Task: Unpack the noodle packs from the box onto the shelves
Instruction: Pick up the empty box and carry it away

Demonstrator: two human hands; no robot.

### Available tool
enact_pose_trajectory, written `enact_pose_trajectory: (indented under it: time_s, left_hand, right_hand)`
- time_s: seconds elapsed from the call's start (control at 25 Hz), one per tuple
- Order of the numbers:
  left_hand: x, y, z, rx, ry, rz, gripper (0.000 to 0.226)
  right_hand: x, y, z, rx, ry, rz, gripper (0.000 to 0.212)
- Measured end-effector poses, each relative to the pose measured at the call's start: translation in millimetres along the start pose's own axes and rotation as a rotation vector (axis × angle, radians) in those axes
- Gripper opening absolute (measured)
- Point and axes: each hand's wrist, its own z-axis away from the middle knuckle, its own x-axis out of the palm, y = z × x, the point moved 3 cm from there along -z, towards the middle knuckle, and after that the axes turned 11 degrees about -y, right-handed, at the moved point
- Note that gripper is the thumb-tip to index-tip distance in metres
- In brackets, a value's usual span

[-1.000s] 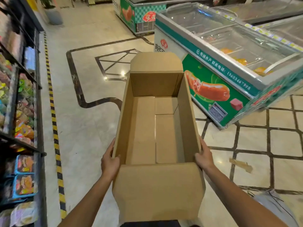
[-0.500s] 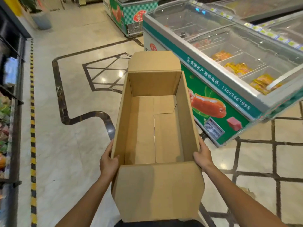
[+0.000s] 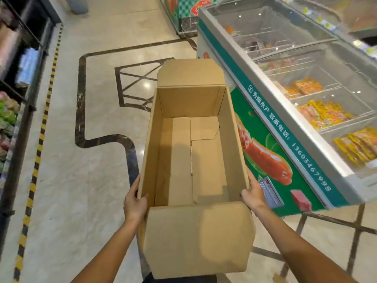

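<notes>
Operator: Carrying the cardboard box [image 3: 191, 156] level is the step in hand. Confirm grip.

Checker: Left hand [image 3: 134, 203] grasps the box's left wall near the rear corner, thumb hooked over the top edge. Right hand [image 3: 253, 195] is pressed flat against the outside of the right wall; whether its fingers curl under cannot be told. The box is held in the air ahead of the body, over the tiled floor [image 3: 85, 180], just beside the chest freezer [image 3: 285, 111].

Operator: Contents?

Checker: No noodle packs are visible inside; only the bare bottom flaps show. Unpacking appears complete, so this is probably removal of the empty carton.

Operator: Procedure for clean handling?

Checker: Keep both palms opposed with even inward pressure; an empty carton is light but flexes, so avoid squeezing the walls. The near flap [image 3: 200, 237] hangs toward the body and the far flap [image 3: 191, 73] stands open; keep both clear of the freezer edge. The shelves [image 3: 14, 111] lie well apart to the left, so pass down the middle of the aisle.
</notes>
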Motion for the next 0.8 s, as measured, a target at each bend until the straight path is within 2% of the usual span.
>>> enact_pose_trajectory:
  time_s: [0.24,0.44,0.56,0.72,0.8]
  left_hand:
    - [76.9,19.7,-99.4,-0.106,-0.005,-0.008,0.073]
    - [141.0,25.2,-161.8,-0.214,0.020,-0.002,0.073]
    - [187.7,9.6,-206.7,-0.257,0.028,0.002,0.068]
    - [253.3,-37.8,-278.2,-0.377,0.114,0.057,0.061]
    - [284.8,-71.1,-313.3,-0.447,0.138,0.079,0.058]
  right_hand:
    - [-43.2,6.6,-126.2,0.034,-0.046,0.054,0.096]
    - [-69.4,27.3,-221.0,0.058,-0.111,0.093,0.082]
    - [-77.7,66.3,-292.4,0.126,-0.127,0.103,0.070]
    - [-78.2,150.9,-401.6,0.208,-0.200,0.129,0.098]
    - [-74.7,184.0,-448.0,0.239,-0.202,0.174,0.092]
